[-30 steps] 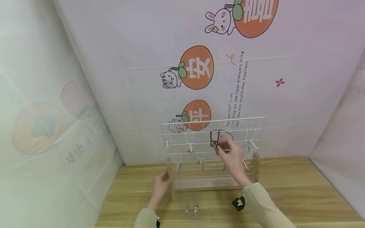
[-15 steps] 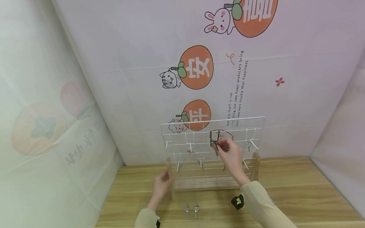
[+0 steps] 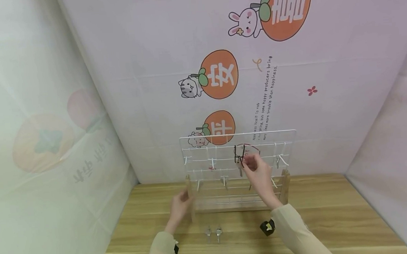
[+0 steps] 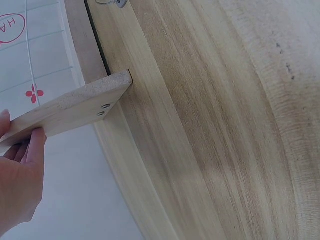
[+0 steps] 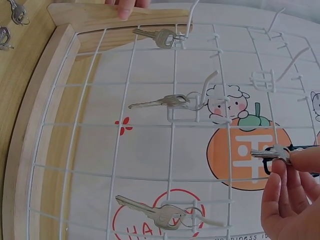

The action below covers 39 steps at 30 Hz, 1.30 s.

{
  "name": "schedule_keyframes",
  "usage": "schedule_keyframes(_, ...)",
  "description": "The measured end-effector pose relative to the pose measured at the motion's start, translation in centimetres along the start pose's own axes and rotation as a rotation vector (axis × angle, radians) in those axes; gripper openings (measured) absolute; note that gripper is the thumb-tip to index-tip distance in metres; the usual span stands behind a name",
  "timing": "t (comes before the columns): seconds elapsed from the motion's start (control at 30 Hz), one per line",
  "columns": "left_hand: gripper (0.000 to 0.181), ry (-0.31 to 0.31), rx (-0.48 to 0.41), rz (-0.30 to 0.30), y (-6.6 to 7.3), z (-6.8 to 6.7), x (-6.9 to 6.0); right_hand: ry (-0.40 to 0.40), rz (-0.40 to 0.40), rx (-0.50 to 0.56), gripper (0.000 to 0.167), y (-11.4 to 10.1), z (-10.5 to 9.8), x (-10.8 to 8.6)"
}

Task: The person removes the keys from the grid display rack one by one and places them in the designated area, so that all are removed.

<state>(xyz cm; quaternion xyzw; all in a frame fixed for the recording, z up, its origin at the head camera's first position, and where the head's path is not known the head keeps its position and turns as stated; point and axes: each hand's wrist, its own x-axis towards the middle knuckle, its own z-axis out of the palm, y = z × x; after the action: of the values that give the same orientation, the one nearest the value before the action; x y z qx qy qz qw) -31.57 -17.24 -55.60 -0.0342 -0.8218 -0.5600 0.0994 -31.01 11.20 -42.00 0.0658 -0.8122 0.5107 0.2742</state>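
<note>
My right hand [image 3: 260, 176] pinches a key [image 5: 272, 152] between thumb and fingers. The key is at a black hook [image 3: 239, 152], which hangs near the top of a white wire grid rack [image 3: 260, 132]. Whether its ring is over the hook is hidden by the fingers. On the rack's left side, my left hand [image 3: 180, 207] grips the wooden side post [image 4: 75, 102], thumb on one face and fingers on the other. Other keys hang from white hooks lower on the grid: an upper key [image 5: 162, 38], a middle key [image 5: 170, 101] and a lower key [image 5: 165, 215].
Two loose keys, a left key [image 3: 208, 232] and a right key [image 3: 218, 232], lie on the wooden table [image 3: 323, 221] in front of the rack. Several white hooks, such as one white hook [image 3: 283, 160], jut from the grid. A printed cloth [image 3: 151, 87] stands behind.
In my right fingers, the key's blade has swung slightly and points more nearly straight down. My left hand stays on the post.
</note>
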Motion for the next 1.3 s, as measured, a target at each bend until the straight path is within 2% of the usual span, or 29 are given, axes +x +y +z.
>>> schedule_keyframes(0.37, 0.045, -0.007, 0.010, 0.006, -0.1, 0.0, 0.0, -0.074, 0.012, 0.001, 0.025, -0.3, -0.8, -0.4)
schedule_keyframes(0.67, 0.045, -0.002, 0.013, -0.015, -0.2, 0.0, 0.0, -0.114, 0.015, -0.006, 0.026, -0.4, -1.1, -0.6)
schedule_keyframes(1.03, 0.046, 0.006, 0.025, 0.007, -0.5, 0.2, 0.2, -0.115, 0.007, -0.002, 0.021, -0.8, -1.5, -0.8)
schedule_keyframes(1.3, 0.047, -0.001, -0.001, -0.003, -0.3, 0.0, 0.1, -0.112, 0.021, 0.003, 0.015, -0.7, -1.6, -1.0)
